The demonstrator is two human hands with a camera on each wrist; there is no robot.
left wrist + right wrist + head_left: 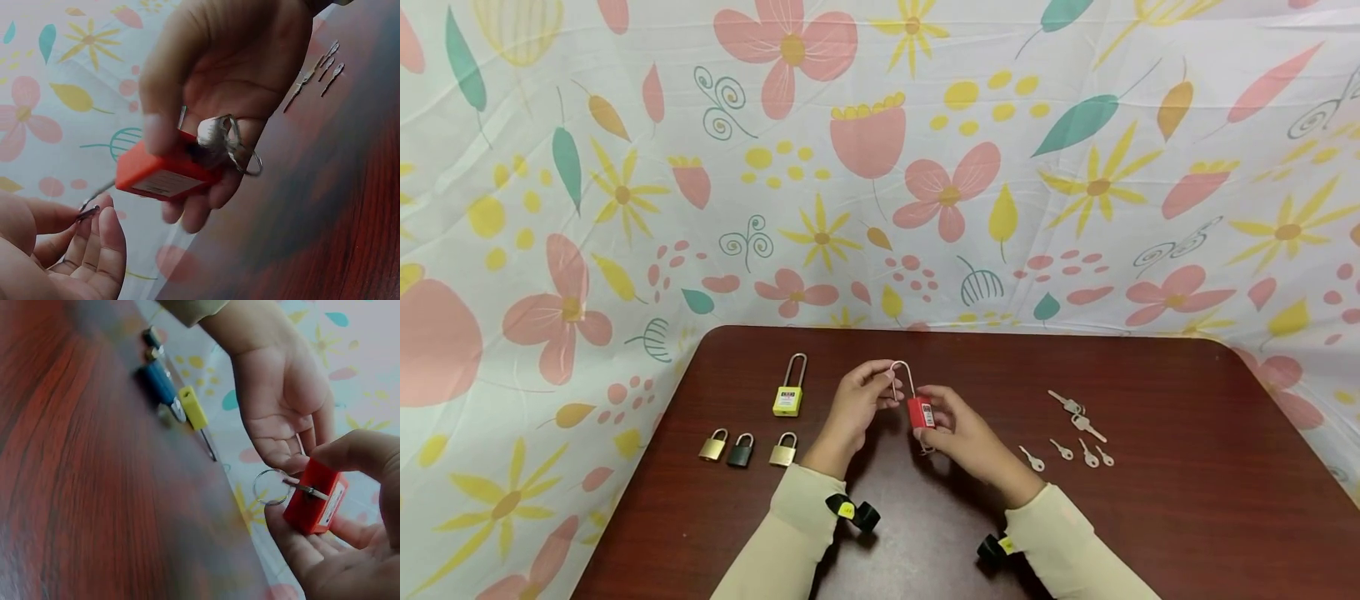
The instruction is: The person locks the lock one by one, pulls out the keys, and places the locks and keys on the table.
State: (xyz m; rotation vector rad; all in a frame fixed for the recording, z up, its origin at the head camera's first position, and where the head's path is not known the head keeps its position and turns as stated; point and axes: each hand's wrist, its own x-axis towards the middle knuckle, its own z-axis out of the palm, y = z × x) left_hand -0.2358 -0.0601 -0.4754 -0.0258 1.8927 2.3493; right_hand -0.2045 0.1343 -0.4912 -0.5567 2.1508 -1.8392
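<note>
A red padlock (pixel 920 413) with a long metal shackle (pixel 909 375) is held above the table between both hands. My right hand (pixel 966 437) grips its red body between thumb and fingers. With its fingertips, my left hand (pixel 856 408) pinches the shackle near its bend. One shackle leg runs into the body; the other appears free beside the left fingers. A key (pixel 317 491) sits in the body's keyhole, and a wire ring (pixel 254 487) hangs from it. The left wrist view shows the same key (pixel 214 139) and a white label on the red body.
Left on the dark wooden table (pixel 925 558) stand a yellow long-shackle padlock (pixel 787 402), a brass padlock (pixel 712 448), a black padlock (pixel 741 454) and another brass padlock (pixel 782 454). Several loose keys (pixel 1036 462) lie at the right. A patterned cloth (pixel 880 208) hangs behind.
</note>
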